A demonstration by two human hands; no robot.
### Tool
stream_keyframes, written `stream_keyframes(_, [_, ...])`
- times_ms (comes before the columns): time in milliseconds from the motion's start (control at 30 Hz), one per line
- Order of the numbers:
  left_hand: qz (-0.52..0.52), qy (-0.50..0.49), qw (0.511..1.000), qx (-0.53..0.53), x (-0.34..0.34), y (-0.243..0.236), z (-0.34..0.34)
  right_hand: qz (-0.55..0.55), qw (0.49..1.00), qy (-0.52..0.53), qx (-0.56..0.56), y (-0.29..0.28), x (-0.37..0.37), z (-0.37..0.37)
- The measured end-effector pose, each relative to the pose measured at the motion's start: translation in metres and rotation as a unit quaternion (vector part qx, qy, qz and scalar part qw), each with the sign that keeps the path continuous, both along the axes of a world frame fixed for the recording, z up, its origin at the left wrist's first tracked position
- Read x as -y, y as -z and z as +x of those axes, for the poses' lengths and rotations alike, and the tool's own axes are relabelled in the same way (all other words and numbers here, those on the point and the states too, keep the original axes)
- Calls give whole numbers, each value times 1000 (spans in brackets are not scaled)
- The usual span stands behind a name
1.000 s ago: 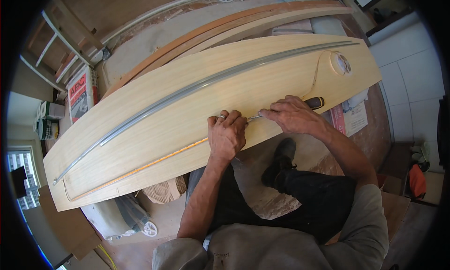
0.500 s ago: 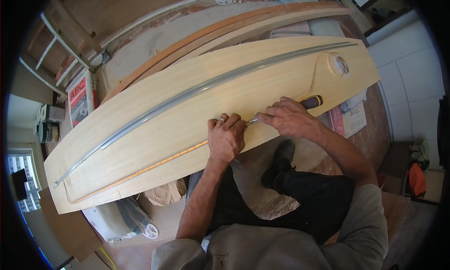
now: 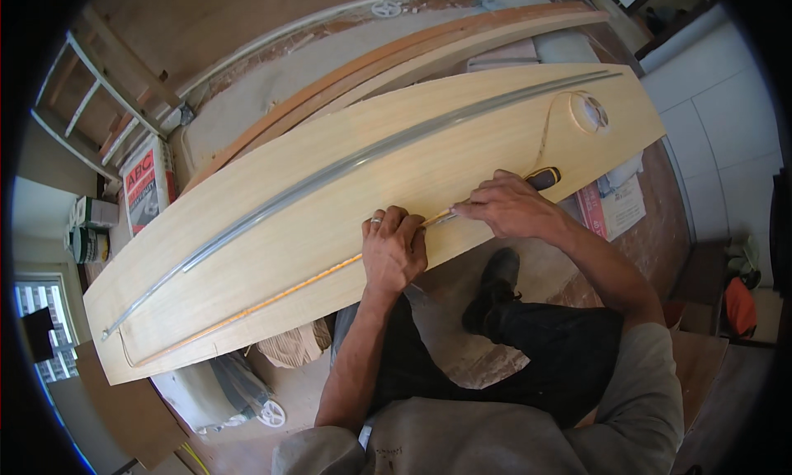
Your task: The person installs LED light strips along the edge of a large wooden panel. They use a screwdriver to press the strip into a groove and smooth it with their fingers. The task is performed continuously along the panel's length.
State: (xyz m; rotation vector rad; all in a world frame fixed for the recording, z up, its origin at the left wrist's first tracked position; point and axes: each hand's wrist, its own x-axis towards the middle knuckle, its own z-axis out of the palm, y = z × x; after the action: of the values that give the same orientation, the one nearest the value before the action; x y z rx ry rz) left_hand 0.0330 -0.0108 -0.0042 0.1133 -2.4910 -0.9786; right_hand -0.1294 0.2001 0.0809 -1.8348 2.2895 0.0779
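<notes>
A narrow orange light strip lies in a grey channel along the near side of a long, pale wooden board. My left hand bears down on it near the board's middle, fingers bent and thumb pressed in. Just to the right, my right hand pinches the strip with curled fingers. Past its knuckles a black-and-yellow tool handle sticks out; whether my palm touches it is hidden. Beyond, the strip's thin tail runs up to a white roll. Farther back lies a long grey channel.
Timber lengths lie behind the board. A red-and-white bag and a metal ladder are at far left. Below the board's left part are wrapped bundles. My boot is on the floor under the near edge.
The view has shifted slightly. More orange strip shows between my hands, where a shiny grey piece showed before. Both hands keep nearly the same place and grip.
</notes>
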Motion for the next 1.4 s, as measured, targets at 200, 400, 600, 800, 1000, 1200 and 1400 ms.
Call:
stream_keyframes(200, [-26,1,999,-22,0,5,0,-41,999,-2,-30,10,-3,10])
stream_keyframes(400, [-33,5,999,-23,0,2,-1,-87,996,1,-32,25,-5,15])
stream_keyframes(600, [-45,1,999,10,2,-2,0,-94,987,108,66,3,3,11])
stream_keyframes(800, [-53,1,998,20,-2,-3,-1,-77,980,152,103,9,11,-3])
stream_keyframes(1000, [-52,-2,999,14,0,1,-3,22,983,148,109,-16,34,-6])
stream_keyframes(1200, [-61,-6,998,19,-2,-1,-4,28,944,227,236,-23,38,-18])
stream_keyframes(1400, [-76,1,997,-1,0,1,-5,49,925,262,271,-4,43,-17])
